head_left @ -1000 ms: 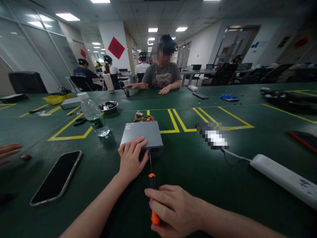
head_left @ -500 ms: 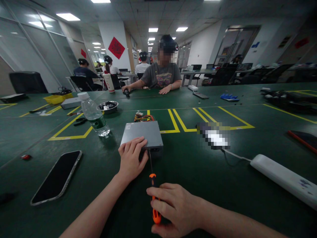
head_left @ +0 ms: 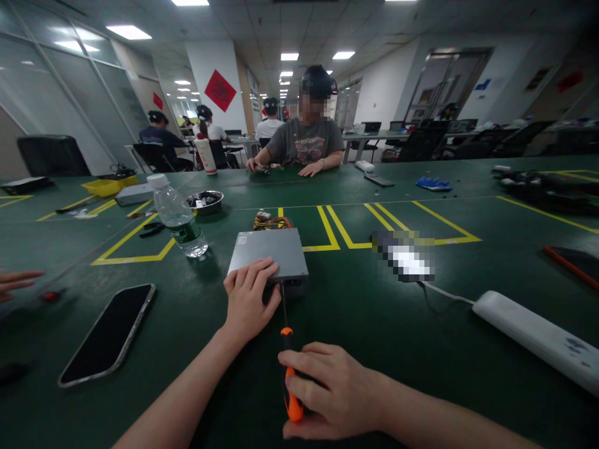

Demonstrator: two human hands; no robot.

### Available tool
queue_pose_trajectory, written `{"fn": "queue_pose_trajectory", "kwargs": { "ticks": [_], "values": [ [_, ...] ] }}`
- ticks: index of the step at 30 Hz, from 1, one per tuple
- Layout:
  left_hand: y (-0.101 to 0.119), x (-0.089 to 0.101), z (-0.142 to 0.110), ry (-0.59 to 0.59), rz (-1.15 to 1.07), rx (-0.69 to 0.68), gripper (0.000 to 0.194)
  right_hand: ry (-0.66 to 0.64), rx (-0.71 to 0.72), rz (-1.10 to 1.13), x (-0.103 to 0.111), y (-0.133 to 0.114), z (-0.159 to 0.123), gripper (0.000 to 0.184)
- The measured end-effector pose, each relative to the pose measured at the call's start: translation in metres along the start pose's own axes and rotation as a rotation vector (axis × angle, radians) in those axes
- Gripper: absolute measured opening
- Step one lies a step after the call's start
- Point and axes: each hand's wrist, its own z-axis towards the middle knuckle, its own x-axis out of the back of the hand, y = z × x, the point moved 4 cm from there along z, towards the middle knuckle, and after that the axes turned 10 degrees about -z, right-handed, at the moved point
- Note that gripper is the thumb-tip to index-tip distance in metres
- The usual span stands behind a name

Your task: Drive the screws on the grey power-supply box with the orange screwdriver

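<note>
A grey metal computer power supply (head_left: 269, 246) lies on the green table, with its bundle of coloured wires (head_left: 274, 220) at the far side. My left hand (head_left: 248, 296) grips its near left corner, fingers across the top and thumb against the near face. An orange and black screwdriver (head_left: 292, 405) points away from me in my right hand (head_left: 327, 390), whose fingers are closed round the handle. Its thin shaft reaches the near face of the power supply beside my left thumb. The tip's exact contact is hidden.
A water bottle (head_left: 180, 218) and a metal bowl (head_left: 206, 201) of small parts stand left. Phones (head_left: 110, 333) lie on both sides, and a white power strip (head_left: 533, 333) is right. Another person's hand (head_left: 16, 284) enters at left. A person (head_left: 304, 146) sits opposite.
The screwdriver handle has turned slightly, with my right fingers shifting round it. My left hand and the power supply stay put. Another person's hand has appeared at the left edge.
</note>
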Motion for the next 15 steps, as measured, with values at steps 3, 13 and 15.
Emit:
{"fn": "queue_pose_trajectory", "kwargs": {
  "ticks": [3, 13, 15],
  "values": [
    [0.0005, 0.0005, 0.0004, 0.006, -0.001, -0.005, 0.031, -0.061, 0.018, -0.004, 0.0003, -0.0017, 0.0004, 0.033],
    [0.0014, 0.0016, 0.0013, 0.005, 0.003, -0.01, 0.031, 0.105, 0.005, 0.005, 0.0085, -0.0007, 0.0018, 0.034],
    [0.0018, 0.002, 0.0016, 0.011, 0.003, -0.012, 0.031, 0.101, -0.011, 0.034, 0.0087, -0.0001, 0.0017, 0.035]
  ]
}}
